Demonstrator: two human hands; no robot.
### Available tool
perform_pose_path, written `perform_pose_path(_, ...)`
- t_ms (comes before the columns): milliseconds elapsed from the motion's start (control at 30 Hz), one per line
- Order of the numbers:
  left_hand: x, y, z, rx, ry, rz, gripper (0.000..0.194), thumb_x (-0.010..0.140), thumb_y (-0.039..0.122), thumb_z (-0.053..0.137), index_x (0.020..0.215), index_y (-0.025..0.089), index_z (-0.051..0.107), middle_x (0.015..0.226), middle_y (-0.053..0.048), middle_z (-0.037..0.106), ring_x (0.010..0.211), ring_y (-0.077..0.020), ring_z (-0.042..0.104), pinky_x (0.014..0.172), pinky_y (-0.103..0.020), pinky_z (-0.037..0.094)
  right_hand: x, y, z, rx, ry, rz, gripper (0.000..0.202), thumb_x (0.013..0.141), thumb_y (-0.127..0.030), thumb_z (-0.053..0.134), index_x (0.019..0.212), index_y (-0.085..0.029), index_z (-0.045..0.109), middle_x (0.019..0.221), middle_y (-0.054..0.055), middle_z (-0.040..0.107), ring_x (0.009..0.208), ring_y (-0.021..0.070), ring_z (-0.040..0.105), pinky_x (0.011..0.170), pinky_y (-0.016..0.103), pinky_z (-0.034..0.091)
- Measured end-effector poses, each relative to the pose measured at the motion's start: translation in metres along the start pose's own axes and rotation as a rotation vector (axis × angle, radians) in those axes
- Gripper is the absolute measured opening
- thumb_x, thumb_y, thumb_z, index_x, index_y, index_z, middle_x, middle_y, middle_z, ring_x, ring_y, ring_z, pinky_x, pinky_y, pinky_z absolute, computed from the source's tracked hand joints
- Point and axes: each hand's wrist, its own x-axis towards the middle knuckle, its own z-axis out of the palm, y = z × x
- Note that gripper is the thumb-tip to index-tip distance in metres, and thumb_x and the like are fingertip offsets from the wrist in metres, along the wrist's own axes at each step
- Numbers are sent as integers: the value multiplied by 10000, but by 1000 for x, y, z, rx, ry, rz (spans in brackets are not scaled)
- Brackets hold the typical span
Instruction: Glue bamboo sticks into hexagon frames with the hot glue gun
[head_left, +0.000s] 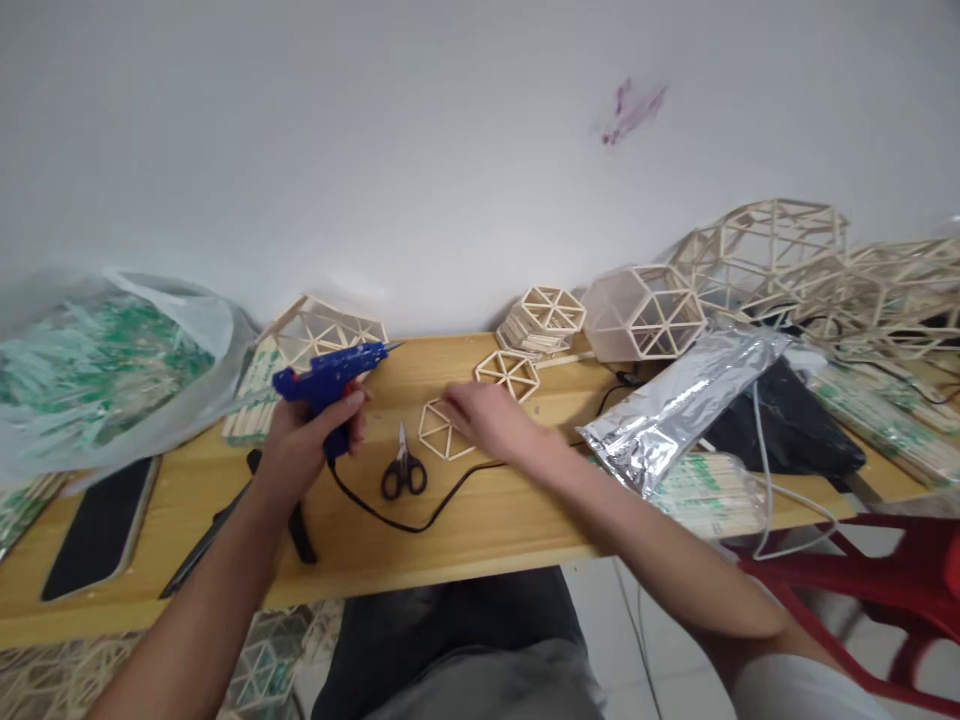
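"So, what was hidden?"
"The right hand (491, 422) covered the right side of the flat, pale wooden hexagon frame (448, 442) on the yellowish wooden tabletop (502, 515); whether its bunched fingers gripped it, I couldn't tell."
"And the left hand (304, 440)?"
"Curled around the blue plastic glue gun (330, 380), which pointed right."
"Was there room?"
"Some, where the thin black cord (420, 529) curved between the black-handled scissors (405, 467) and the front edge (420, 580)."

No lettering is readable (green print (688, 478) on the packets (709, 505) blurs).
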Motion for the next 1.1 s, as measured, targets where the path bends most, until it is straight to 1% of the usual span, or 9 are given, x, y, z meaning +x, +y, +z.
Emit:
perform_pose_path(67, 19, -7, 3, 72, -36, 19, 275, 756, 454, 816, 784, 205, 702, 542, 22, 624, 413, -138, 534, 387, -254, 430, 13, 25, -2, -160, 21, -24, 212, 1096, -196, 544, 1040, -136, 740, 1040, 176, 775, 1036, 290, 696, 883, 363, 479)
perform_pose_path(167, 35, -26, 6, 270, -74, 80, 313, 789, 499, 762, 699, 213, 673, 527, 18, 602, 412, -137, 525, 414, -265, 426, 22, 46, 7, -224, 74, -59, 199, 1078, -198, 564, 1030, -136, 747, 1113, 192, 748, 1105, 309, 646, 987, 415, 479)
perform_pose_path(300, 35, -45, 5, 592, -144, 262, 316, 854, 485, 718, 672, 233, 664, 574, 15, 618, 513, -157, 567, 534, -282, 451, 18, 59, 23, -182, 176, -81, 169, 1039, -211, 610, 1122, -154, 746, 1347, 202, 679, 1245, 342, 577, 1084, 495, 457)
perform_pose_path(367, 31, -44, 4, 700, -191, 353, 274, 875, 459, 695, 706, 245, 669, 594, 19, 616, 543, -164, 567, 568, -287, 438, 15, 63, 27, -176, 178, -57, 213, 1011, -158, 605, 1175, -154, 742, 1389, 201, 668, 1275, 351, 567, 1104, 516, 450)
perform_pose_path(467, 27, -36, 4, 806, -221, 415, 257, 897, 438, 663, 714, 261, 628, 583, 30, 581, 534, -161, 546, 565, -286, 393, 14, 67, 29, -176, 158, -16, 312, 961, -69, 586, 1222, -144, 739, 1408, 203, 673, 1302, 360, 573, 1110, 526, 451)
perform_pose_path(633, 25, -33, 6, 858, -222, 487, 253, 923, 404, 682, 725, 265, 610, 559, 58, 544, 477, -129, 490, 508, -273, 319, 10, 67, 30, -179, 167, -26, 368, 908, -6, 574, 1208, -131, 744, 1396, 198, 695, 1325, 359, 586, 1126, 534, 440)
perform_pose_path(833, 31, -38, 7, 828, -228, 639, 328, 937, 377, 705, 681, 252, 542, 564, 73, 479, 470, -110, 423, 497, -260, 305, 6, 65, 31, -139, 213, -43, 241, 993, -104, 589, 1158, -178, 748, 1302, 147, 745, 1264, 318, 635, 1190, 547, 362)
perform_pose_path(967, 37, -40, 5, 855, -211, 620, 365, 950, 400, 677, 662, 249, 512, 573, 71, 494, 465, -113, 412, 499, -270, 301, 5, 66, 34, -123, 226, -65, 133, 1022, -243, 654, 1102, -184, 743, 1266, 147, 756, 1278, 341, 612, 1171, 569, 367)
perform_pose_path(1100, 41, -44, -1, 879, -228, 588, 330, 975, 422, 628, 701, 246, 574, 581, 66, 539, 488, -128, 472, 519, -277, 326, 6, 67, 37, -132, 207, -44, 95, 1008, -195, 628, 978, -196, 718, 1168, 156, 767, 1292, 367, 586, 1124, 573, 397)
